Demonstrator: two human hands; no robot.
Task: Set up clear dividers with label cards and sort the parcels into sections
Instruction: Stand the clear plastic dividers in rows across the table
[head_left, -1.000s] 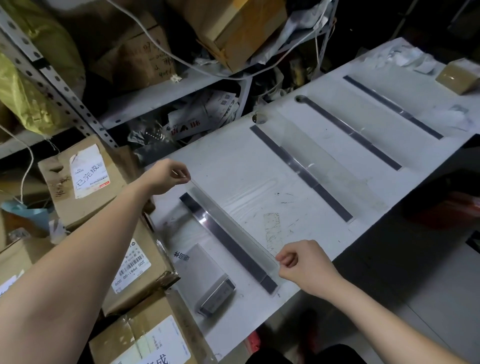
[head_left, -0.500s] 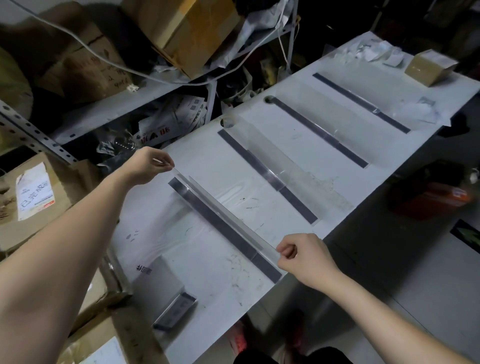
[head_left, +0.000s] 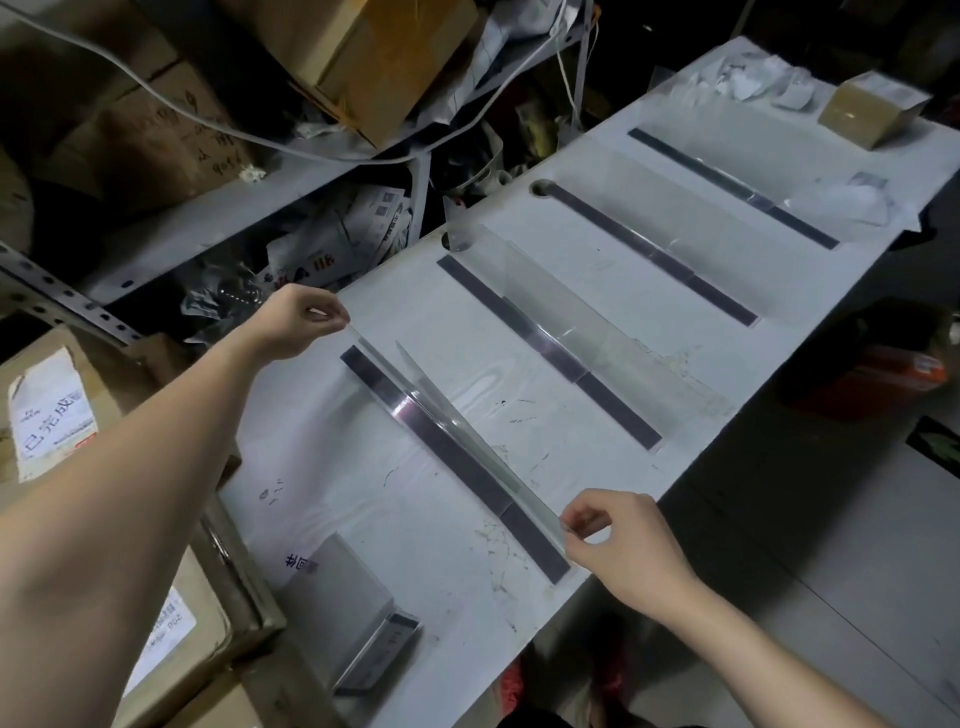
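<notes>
A clear divider (head_left: 457, 431) runs across the white table (head_left: 395, 499), from the far edge by the shelves to the near edge, toward the table's left end. It stands on its long edge over a dark strip (head_left: 535, 543); whether its lower edge touches the strip is hard to tell. The left hand (head_left: 298, 325) pinches its top corner at the far edge between thumb and forefinger, the other fingers curled. The right hand (head_left: 618, 540) pinches the top corner at the near edge the same way.

To the right, a second divider (head_left: 597, 332) and a third divider (head_left: 675, 223) stand on their own dark strips, well apart. A further strip (head_left: 727, 187) lies beyond them.

At the near left corner lies a clear card holder (head_left: 358, 613). A small brown box (head_left: 867, 106) sits at the far right corner, with crumpled paper (head_left: 753, 83) just beside it. Cardboard boxes (head_left: 52, 415) stand off the table's left end.
</notes>
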